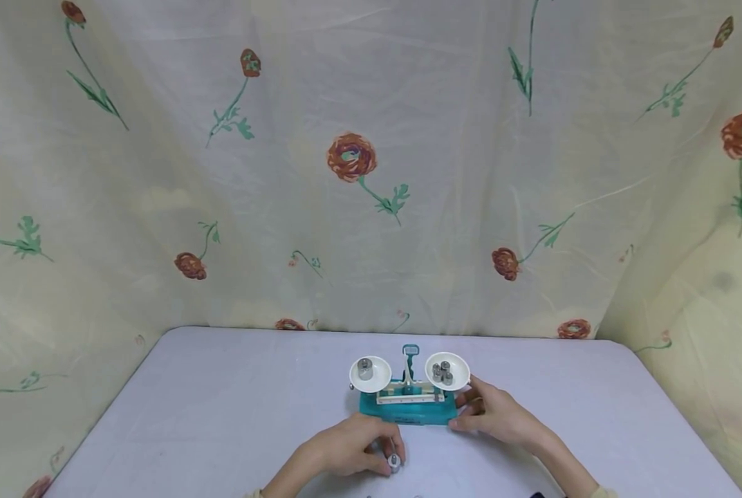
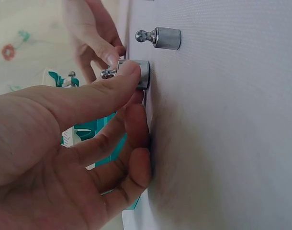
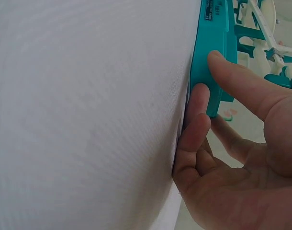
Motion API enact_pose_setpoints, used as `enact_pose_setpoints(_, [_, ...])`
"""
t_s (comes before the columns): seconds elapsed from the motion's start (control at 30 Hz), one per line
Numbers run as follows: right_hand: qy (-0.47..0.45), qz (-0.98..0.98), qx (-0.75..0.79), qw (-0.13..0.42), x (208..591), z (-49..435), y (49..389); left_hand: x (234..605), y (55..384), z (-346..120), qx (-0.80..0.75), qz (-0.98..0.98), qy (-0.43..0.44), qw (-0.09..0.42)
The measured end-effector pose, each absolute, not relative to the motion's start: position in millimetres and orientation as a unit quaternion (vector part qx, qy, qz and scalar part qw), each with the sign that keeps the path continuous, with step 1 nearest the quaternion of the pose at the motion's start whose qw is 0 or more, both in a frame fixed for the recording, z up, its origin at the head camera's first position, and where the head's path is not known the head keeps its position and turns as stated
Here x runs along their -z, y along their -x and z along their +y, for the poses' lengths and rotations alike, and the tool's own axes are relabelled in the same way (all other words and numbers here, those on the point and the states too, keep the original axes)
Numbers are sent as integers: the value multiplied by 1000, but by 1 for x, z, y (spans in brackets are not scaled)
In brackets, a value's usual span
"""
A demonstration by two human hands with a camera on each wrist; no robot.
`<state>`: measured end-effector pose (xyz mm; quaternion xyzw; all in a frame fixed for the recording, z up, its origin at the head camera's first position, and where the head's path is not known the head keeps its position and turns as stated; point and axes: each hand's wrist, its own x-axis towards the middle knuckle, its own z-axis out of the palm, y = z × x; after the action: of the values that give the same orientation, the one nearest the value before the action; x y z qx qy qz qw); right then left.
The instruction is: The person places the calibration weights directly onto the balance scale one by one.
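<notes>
A teal balance scale with two white pans stands on the table. One larger metal weight sits in its left pan; several smaller weights share the right pan. In front of the scale, my left hand pinches a knobbed metal weight between thumb and fingers, low at the tabletop; whether it touches the cloth I cannot tell. My right hand grips the right end of the scale's base, thumb on its front face and fingers curled at the end.
Another knobbed weight stands on the white-covered table near the left hand. Small things, partly cut off, show at the head view's bottom edge, among them a dark object. A flowered curtain hangs behind the table.
</notes>
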<state>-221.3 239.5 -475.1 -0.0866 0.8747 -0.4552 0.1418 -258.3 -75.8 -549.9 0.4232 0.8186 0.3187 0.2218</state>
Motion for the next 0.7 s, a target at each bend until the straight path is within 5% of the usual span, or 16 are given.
enact_pose_setpoints(0.7, [84,877,452,144,476,240,223,536,251,-73,-317,835,-408,192])
